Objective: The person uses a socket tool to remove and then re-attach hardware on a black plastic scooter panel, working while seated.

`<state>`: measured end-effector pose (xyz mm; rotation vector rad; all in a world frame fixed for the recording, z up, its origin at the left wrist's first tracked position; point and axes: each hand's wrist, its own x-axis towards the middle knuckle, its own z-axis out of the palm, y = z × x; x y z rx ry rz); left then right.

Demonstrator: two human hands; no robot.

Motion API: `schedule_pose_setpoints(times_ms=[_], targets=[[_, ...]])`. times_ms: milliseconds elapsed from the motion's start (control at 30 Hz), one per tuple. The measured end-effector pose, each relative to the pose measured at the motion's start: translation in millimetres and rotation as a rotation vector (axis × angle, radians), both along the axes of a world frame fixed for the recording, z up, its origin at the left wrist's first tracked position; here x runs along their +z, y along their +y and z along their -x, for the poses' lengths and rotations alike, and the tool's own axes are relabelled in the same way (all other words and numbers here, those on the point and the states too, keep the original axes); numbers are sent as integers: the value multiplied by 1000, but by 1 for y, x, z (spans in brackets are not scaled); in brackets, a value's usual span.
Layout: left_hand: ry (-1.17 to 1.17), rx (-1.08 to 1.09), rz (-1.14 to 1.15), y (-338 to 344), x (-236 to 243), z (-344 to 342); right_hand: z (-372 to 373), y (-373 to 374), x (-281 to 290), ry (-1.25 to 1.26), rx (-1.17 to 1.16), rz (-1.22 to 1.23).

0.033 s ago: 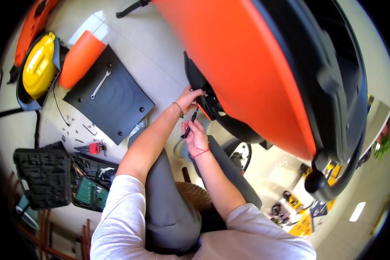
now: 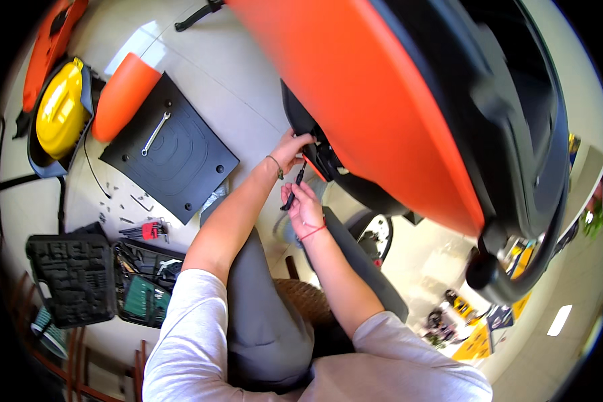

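A large orange and black vehicle-like body fills the upper right. Under its left edge my left hand closes its fingers on a black fitting; the fingertips are partly hidden there. An orange strip lies along this fitting. Just below, my right hand pinches a slim black screwdriver. Its thin shaft points up to the fitting near my left hand; the tip's exact contact is too small to make out.
On the floor at left lies a black mat bearing a wrench, beside an orange panel. Loose screws, a red-held hex key set and an open tool case lie nearer. A yellow-topped tub stands far left.
The view has shifted slightly. Both hands and the screwdriver keep nearly the same place at the black fitting.
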<state>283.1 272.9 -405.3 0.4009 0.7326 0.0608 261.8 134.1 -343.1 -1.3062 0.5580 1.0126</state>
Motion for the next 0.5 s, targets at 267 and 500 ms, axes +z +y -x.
schedule_pose_setpoints(times_ms=[267,500], targets=[[3,45,-83,-5,3,9,6,-9,-2,113,-21,-143],[-13,39,-16,-33,4,-17,-17,-57,-65,-251,154,-30]])
